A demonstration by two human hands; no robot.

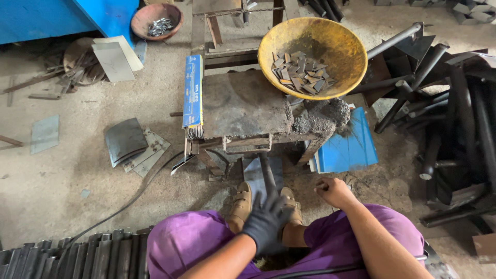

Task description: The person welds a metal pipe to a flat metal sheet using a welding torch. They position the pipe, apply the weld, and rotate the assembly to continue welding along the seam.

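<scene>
My left hand (264,221), in a dark glove, grips the lower end of a dark metal bar (266,170) that stands between my sandalled feet and leans against the low metal work stand (243,106). My right hand (335,191) is bare and loosely closed, hovering just right of my right foot, with nothing visible in it. On the stand's right corner rests a yellow bowl (338,39) holding several small flat metal pieces (301,72). A blue box of welding rods (193,93) lies along the stand's left edge.
Dark metal tubes and brackets (449,119) are piled at the right. A blue sheet (349,147) lies under the stand's right side. Flat metal plates (132,144) lie on the concrete floor at left, a brown bowl of parts (156,20) behind. Ribbed black parts (93,253) line the lower left.
</scene>
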